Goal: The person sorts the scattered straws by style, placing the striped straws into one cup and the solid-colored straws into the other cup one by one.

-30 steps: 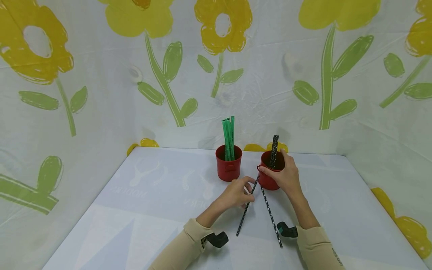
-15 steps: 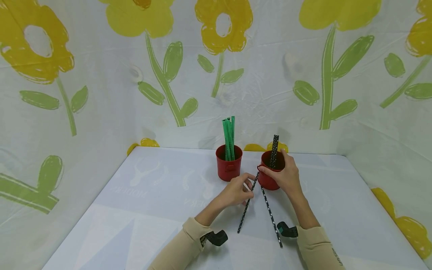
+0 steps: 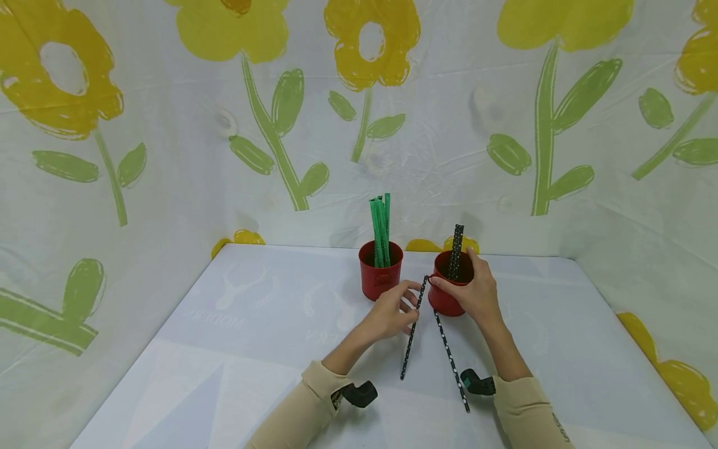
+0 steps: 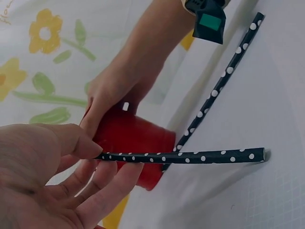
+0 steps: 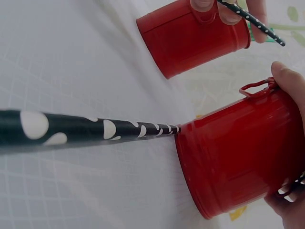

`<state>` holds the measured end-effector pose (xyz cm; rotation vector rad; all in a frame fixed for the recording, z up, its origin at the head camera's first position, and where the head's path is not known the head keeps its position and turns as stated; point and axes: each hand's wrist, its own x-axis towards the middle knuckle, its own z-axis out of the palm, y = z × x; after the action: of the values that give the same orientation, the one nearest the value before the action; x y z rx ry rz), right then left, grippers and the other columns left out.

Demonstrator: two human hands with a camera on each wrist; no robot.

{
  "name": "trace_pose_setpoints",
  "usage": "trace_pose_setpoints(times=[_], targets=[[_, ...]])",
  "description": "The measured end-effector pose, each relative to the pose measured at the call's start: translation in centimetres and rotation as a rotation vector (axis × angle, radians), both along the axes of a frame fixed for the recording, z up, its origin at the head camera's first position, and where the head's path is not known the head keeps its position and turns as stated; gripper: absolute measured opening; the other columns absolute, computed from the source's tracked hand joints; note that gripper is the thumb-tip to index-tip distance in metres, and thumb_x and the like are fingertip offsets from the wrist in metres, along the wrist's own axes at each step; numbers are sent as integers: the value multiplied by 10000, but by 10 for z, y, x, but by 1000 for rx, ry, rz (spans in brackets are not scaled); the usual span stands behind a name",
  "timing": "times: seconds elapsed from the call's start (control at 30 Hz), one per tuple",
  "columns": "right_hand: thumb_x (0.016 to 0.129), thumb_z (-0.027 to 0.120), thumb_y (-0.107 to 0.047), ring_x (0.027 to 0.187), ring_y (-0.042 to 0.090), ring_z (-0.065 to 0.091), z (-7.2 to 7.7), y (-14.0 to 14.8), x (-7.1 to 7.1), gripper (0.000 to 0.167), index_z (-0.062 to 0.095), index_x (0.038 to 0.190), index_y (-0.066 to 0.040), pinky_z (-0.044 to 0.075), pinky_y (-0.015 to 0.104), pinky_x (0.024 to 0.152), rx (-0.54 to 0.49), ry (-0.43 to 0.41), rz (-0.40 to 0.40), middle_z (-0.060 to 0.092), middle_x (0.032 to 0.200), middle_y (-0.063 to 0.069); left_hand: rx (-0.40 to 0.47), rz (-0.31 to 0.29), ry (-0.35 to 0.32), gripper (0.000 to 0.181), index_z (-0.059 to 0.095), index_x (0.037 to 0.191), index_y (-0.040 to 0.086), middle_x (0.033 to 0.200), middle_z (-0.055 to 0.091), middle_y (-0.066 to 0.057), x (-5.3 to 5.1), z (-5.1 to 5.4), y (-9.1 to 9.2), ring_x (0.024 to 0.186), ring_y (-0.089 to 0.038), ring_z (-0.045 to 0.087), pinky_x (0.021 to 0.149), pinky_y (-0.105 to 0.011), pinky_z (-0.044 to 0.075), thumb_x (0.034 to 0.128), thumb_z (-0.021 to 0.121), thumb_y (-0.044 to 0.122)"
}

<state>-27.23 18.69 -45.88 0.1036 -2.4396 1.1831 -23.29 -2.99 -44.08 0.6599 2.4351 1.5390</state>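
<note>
My left hand (image 3: pixel 391 313) pinches a black paper straw with white dots (image 4: pixel 205 157) between thumb and fingers. The straw slants, its upper end close to the rim of the right red bucket (image 3: pixel 444 302). That small metal bucket holds several black dotted straws (image 3: pixel 456 249) standing upright. Around its rim, my right hand (image 3: pixel 477 288) grips it with thumb and fingers near the side handles. Another black dotted straw (image 3: pixel 450 355) lies on the table, its far end at the bucket's base. In the right wrist view this lying straw runs close to the camera.
A second red bucket (image 3: pixel 379 282) stands to the left, with several green straws (image 3: pixel 381 231) upright in it. Behind the white table (image 3: pixel 252 312) hangs a flower-print cloth (image 3: pixel 437 156). Dark wrist cameras sit below both sleeves.
My left hand has shifted slightly up and away with its straw, which now stands a little steeper, its top near the bucket rim. The right hand and bucket have stayed put.
</note>
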Motion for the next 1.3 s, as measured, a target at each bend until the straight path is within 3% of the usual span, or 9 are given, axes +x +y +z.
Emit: trace_pose_setpoints(times=[0.37,0.67,0.93,1.3], targets=[[732,840,-454,1247,398,509,1,2,0,1022,318,1518,-61,520,593,927,8,20,-5,474,1410,238,35,5,41,486,492,1372,150,1124,610,-87,0,5,0,892,-122,652,601,-236,593,914,629,61],[738,840,-442,1251,391,508,0,1,0,1010,325,1510,-43,519,589,934,-1,21,8,475,1407,231,5,19,91,482,478,1389,194,1139,623,-87,0,9,1,951,-181,674,621,-222,592,940,612,81],[741,841,-430,1244,394,515,0,0,0,1001,326,1508,-45,526,585,924,6,22,4,481,1394,236,-43,41,172,461,489,1382,210,1109,648,-80,-6,13,11,901,-142,691,591,-174,569,952,606,92],[753,849,-317,1219,391,535,0,1,0,933,351,1488,-31,528,585,923,15,55,11,504,1358,235,-38,57,202,457,486,1381,195,1091,659,-102,-16,15,23,890,-175,692,598,-166,561,954,585,65]])
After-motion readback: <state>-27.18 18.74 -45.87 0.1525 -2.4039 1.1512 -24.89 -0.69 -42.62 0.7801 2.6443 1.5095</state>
